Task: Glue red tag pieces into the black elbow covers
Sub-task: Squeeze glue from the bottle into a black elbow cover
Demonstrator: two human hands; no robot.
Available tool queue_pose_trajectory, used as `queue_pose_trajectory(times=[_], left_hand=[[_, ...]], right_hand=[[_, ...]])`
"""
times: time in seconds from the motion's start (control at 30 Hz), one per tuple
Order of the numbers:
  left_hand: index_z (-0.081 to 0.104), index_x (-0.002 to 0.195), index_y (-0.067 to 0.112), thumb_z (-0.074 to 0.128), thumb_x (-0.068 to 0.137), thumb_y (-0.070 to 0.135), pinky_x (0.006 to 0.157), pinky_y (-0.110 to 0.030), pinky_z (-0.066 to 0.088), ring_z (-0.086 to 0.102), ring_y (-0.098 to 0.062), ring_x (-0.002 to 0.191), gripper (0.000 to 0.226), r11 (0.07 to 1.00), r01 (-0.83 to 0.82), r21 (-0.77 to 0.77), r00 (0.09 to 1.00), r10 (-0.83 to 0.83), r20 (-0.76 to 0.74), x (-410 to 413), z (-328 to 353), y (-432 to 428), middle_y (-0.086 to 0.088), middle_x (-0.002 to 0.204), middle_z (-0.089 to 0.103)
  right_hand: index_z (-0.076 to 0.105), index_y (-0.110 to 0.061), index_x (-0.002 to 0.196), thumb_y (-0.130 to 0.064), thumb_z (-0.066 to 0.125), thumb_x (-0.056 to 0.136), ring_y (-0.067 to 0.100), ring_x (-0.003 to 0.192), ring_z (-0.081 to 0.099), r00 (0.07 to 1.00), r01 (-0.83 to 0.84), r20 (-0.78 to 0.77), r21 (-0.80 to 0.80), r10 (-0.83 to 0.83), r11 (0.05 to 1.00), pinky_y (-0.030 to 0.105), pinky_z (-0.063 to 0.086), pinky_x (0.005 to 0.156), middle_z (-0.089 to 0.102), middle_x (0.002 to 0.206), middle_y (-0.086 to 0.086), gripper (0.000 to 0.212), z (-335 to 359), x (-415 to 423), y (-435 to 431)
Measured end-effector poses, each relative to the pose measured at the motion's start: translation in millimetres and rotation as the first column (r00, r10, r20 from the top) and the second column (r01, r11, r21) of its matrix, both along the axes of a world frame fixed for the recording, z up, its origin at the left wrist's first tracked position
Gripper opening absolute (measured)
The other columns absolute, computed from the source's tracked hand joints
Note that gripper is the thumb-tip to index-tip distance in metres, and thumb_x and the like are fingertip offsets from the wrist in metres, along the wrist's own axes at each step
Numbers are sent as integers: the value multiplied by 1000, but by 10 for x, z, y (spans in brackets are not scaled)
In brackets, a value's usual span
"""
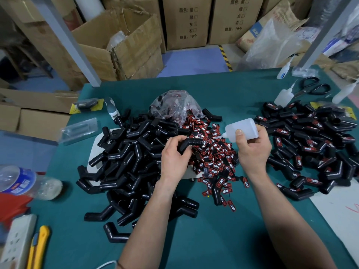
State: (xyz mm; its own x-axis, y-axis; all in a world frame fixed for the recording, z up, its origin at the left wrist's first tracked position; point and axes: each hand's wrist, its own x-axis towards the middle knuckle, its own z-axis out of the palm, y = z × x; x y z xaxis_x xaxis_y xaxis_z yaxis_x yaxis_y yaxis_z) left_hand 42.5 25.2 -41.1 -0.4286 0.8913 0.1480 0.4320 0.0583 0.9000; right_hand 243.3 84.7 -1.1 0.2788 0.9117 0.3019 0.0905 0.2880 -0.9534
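Gripping a probably light, rubbery elbow cover (192, 142) near its bend with the left hand (172, 158) and wrapping the right hand (252, 150) round the squishy-looking glue bottle (245, 129).

Bent black elbow cover (191, 142) over red tag heap (213, 162), glue bottle (242, 130) nozzle seemingly touching it

There were four glue bottles (242, 129), one pair of scissors (310, 88) at upper right, one water bottle (21, 180) at left, two heaps of elbow covers (126, 152) and one heap of red tags (213, 162).
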Motion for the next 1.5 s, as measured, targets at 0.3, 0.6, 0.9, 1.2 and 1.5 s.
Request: queue_pose_trajectory(times=[0.3,0.6,0.9,1.2,1.5], left_hand=[[71,115,24,75,90,14,86,-9,45,62,4,102,27,1000,7,-14,1000,-7,6,-9,1,-4,17,110,63],[71,116,21,76,90,11,89,-6,43,62,4,104,29,1000,21,-10,1000,-21,-3,-5,-4,-6,16,111,64],[71,117,21,75,91,8,96,-19,51,64,0,105,30,999,31,6,999,-31,-16,-6,-8,-4,21,110,64],[71,117,21,75,90,6,98,-25,52,65,-1,106,31,999,37,12,999,-37,-24,5,-2,-10,23,111,62],[70,118,23,74,92,9,96,-30,54,64,0,104,30,999,36,1,999,-36,-5,11,18,-18,25,110,62]], right_hand=[[56,-36,95,-39,67,82,-9,71,59,1000,-11,13,-15,11,1000,10,46,64,65,84,-32,17,-6,6,-3],[55,-36,96,-40,67,82,-11,71,59,1000,-4,7,-11,4,1000,8,45,63,65,83,-33,18,13,-4,-9],[56,-35,95,-40,68,82,-10,70,59,1000,0,1,-20,0,1000,10,45,64,65,82,-33,18,-14,-12,-1],[56,-36,93,-41,68,82,-10,69,59,1000,-5,20,-25,6,1000,8,45,63,65,83,-32,17,-46,-14,4],[57,-36,94,-41,68,82,-9,72,60,1000,-8,25,-27,9,1000,8,46,63,65,85,-33,18,-46,-8,-5]])
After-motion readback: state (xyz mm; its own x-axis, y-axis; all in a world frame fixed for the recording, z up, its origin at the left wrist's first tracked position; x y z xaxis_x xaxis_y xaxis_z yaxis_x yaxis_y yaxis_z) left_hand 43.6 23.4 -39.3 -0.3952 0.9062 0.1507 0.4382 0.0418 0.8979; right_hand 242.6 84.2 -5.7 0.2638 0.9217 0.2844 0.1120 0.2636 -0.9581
